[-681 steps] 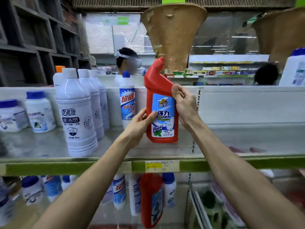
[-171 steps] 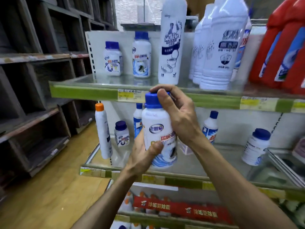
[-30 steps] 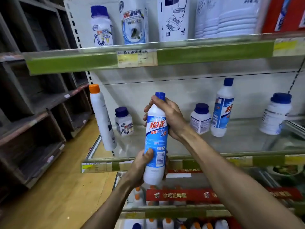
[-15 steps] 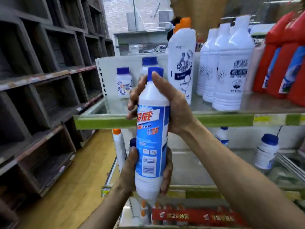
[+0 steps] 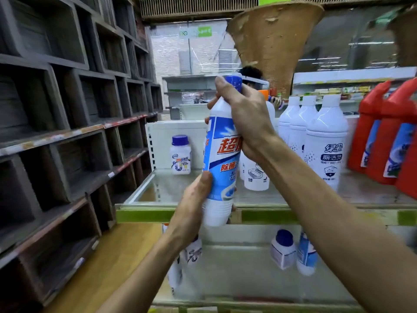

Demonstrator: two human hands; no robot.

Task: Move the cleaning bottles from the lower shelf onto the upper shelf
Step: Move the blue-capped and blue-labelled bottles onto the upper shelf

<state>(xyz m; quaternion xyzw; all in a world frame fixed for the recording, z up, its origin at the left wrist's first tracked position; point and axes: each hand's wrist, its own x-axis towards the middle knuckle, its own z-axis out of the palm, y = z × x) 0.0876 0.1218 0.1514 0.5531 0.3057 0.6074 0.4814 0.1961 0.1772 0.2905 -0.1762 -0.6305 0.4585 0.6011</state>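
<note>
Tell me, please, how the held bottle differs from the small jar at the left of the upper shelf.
The held bottle is tall and slim; the small jar is short and squat. The bottle's label is mostly blue with red characters; the jar's is mostly white. The left hand and right hand grip the bottle; the jar stands free on the upper shelf. Both have white bodies and blue caps.

Bright overhead store light; glare on glass shelf [image 5: 259, 197]; edges warped, slightly blurred.
</note>
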